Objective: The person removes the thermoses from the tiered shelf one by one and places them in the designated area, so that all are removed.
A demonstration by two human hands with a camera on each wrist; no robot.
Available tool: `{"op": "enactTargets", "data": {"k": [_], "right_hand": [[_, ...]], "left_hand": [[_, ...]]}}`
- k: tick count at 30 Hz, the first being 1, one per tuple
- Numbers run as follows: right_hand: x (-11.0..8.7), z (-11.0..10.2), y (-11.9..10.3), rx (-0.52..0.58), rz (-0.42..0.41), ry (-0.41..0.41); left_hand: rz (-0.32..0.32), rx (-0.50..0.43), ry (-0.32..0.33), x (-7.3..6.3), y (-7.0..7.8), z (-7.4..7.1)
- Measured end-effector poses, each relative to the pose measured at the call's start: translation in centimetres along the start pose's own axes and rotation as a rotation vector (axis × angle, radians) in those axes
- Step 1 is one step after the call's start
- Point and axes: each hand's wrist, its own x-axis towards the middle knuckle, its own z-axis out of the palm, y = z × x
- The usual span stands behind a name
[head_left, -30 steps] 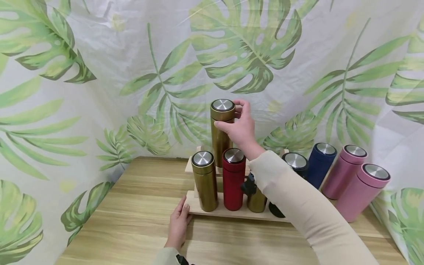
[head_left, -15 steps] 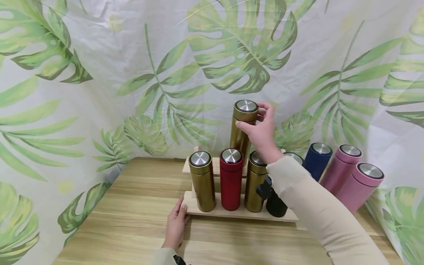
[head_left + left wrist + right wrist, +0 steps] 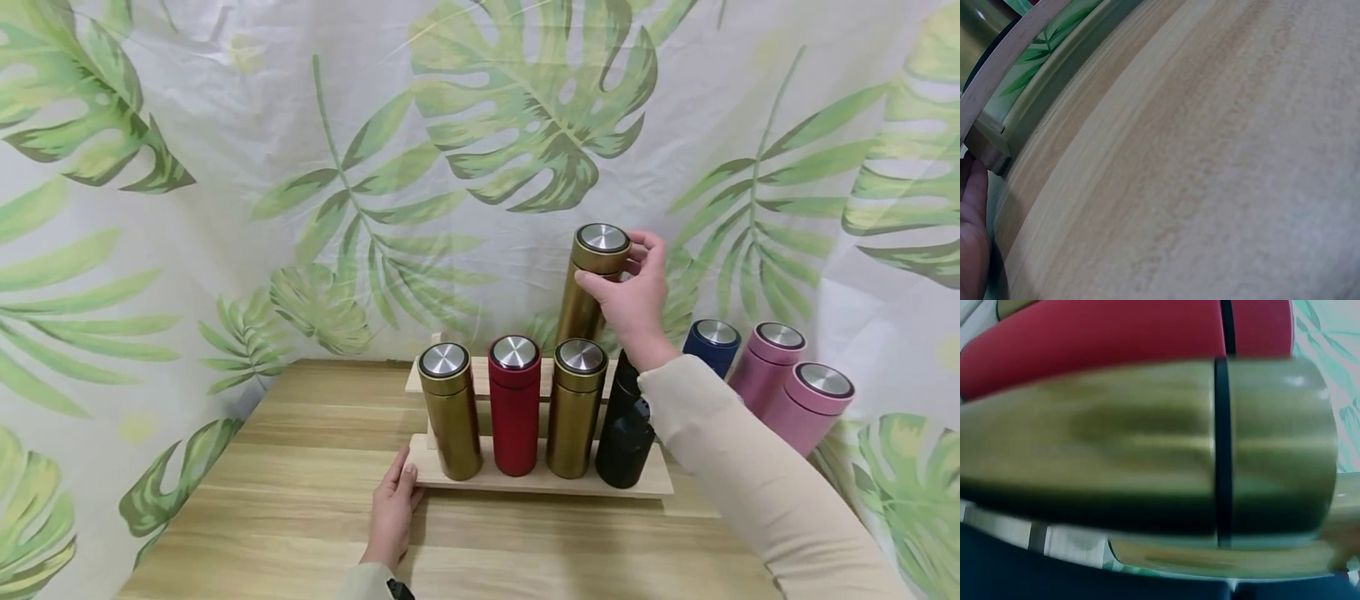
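Observation:
My right hand (image 3: 637, 300) holds a gold vacuum flask (image 3: 581, 308) near its lid, thumb in front and fingers behind. The flask stands upright or slightly tilted over the upper shelf (image 3: 546, 379) of a two-tier wooden rack; its base is hidden behind the front row. On the lower shelf (image 3: 656, 477) stand a gold flask (image 3: 453, 425), a red flask (image 3: 515, 425), another gold flask (image 3: 576, 425) and a black flask (image 3: 624, 433), whose top my wrist covers. My left hand (image 3: 390, 508) grips the lower shelf's left corner; its fingers (image 3: 975, 187) touch the rack's end.
To the right, partly behind my sleeve (image 3: 750, 450), are a navy flask (image 3: 711, 354) and two pink flasks, one further back (image 3: 767, 358) and one nearer (image 3: 810, 404). A leaf-print cloth (image 3: 495, 275) hangs behind the wood-grain table (image 3: 300, 467).
My right hand has carried the gold flask rightward along the upper shelf, from behind the red flask to behind the second front gold one. The left hand stays at the rack's corner.

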Motion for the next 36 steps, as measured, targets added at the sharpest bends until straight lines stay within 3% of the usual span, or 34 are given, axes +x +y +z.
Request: {"op": "enactTargets", "data": {"k": [13, 28, 36], "right_hand": [[0.1, -3.6, 0.9, -0.058, -0.02, 0.054], [-0.3, -9.0, 2.0, -0.065, -0.043, 0.193], [-1.6, -12.0, 2.6, -0.052, -0.011, 0.243]], "left_hand": [[-0.009, 0.037, 0.027, 0.0, 0.3, -0.6], [-0.016, 0.028, 0.011, -0.1, 0.1, 0.3], [-0.012, 0.014, 0.009, -0.1, -0.2, 0.2]]}}
